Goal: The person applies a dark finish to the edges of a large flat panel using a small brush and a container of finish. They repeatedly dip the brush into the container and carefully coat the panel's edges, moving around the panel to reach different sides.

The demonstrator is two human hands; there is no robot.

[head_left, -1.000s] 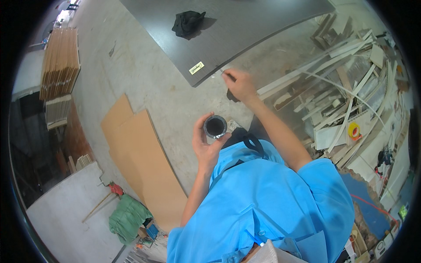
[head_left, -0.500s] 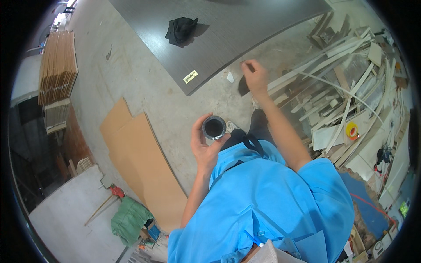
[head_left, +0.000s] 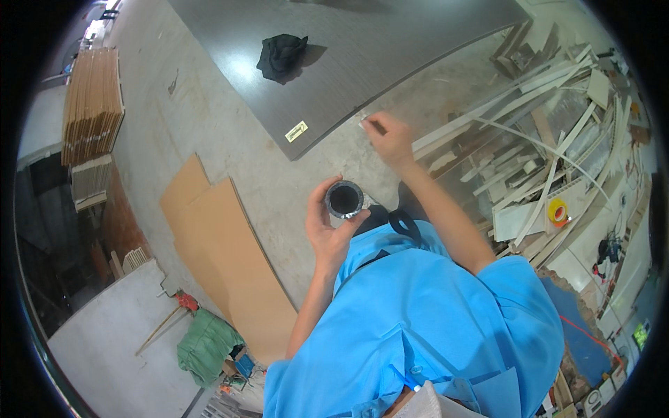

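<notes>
Since the earlier frame, the right hand (head_left: 392, 143) has moved leftward, nearer to the dark, round, open-mouthed container (head_left: 345, 200). The left hand (head_left: 327, 228) grips this container, mouth upward; the right hand, fingers curled, is beyond it, rightward, its grip I cannot tell.

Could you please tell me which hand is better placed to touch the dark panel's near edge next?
Probably the right hand: it appears nearer the dark panel, whereas the left hand is occupied gripping the dark round hollow piece.
</notes>
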